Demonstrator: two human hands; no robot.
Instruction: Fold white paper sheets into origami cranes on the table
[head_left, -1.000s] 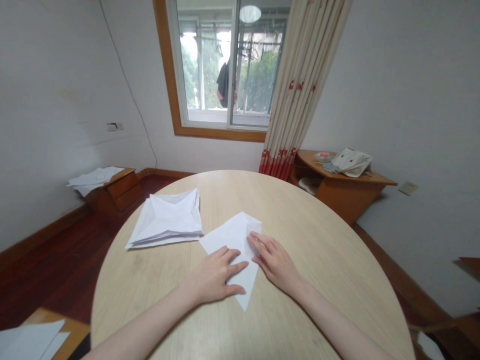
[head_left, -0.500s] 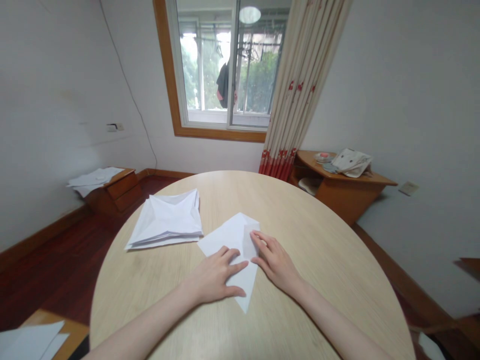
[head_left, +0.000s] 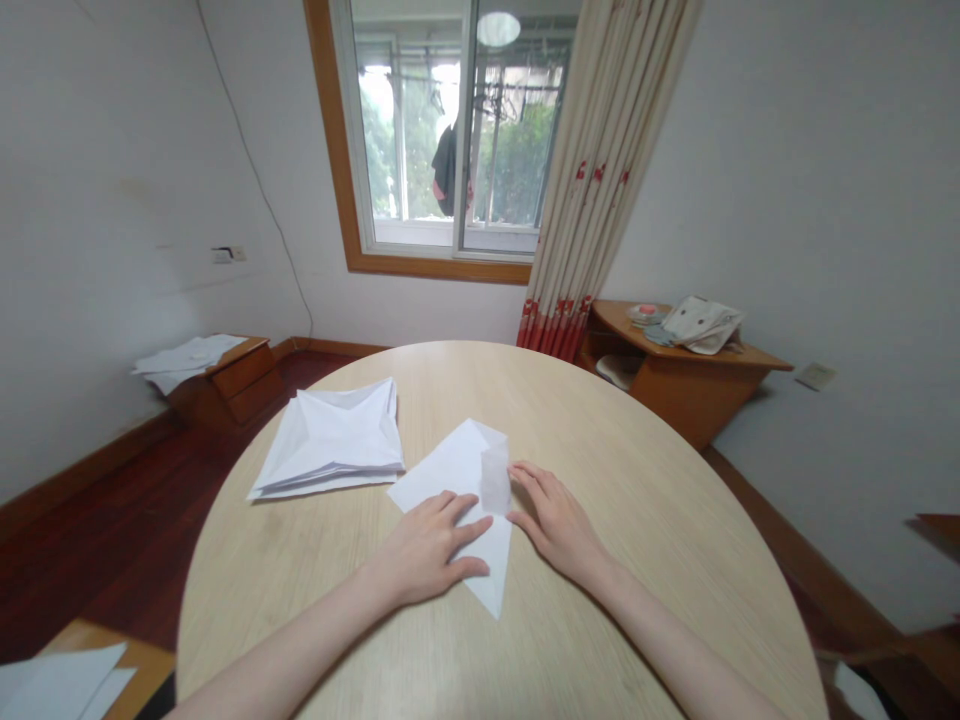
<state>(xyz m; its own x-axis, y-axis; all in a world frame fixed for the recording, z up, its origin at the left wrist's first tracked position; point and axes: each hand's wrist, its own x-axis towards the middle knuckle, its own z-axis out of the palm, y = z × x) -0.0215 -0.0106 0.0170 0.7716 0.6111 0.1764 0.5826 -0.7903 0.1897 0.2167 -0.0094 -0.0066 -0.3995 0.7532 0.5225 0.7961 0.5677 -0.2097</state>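
A white sheet of paper [head_left: 450,470], folded into a pointed shape, lies on the round wooden table [head_left: 645,520] in front of me. My left hand [head_left: 427,548] rests flat on its near part with fingers spread, pinning it down. My right hand [head_left: 551,520] sits at the sheet's right edge with fingers stretched out, and a small flap of the paper [head_left: 495,478] stands up just beside its fingertips. A stack of folded white paper [head_left: 330,440] lies to the left on the table.
A low wooden cabinet [head_left: 232,375] with papers on top stands at the left wall. A corner desk [head_left: 675,370] with a cloth bag sits by the curtain [head_left: 600,170] and window [head_left: 450,130]. More white paper [head_left: 60,680] lies on a surface at lower left.
The right edge of the sheet has lifted into a small standing flap. My right hand has slid off the paper to its right edge. My left hand stays put.
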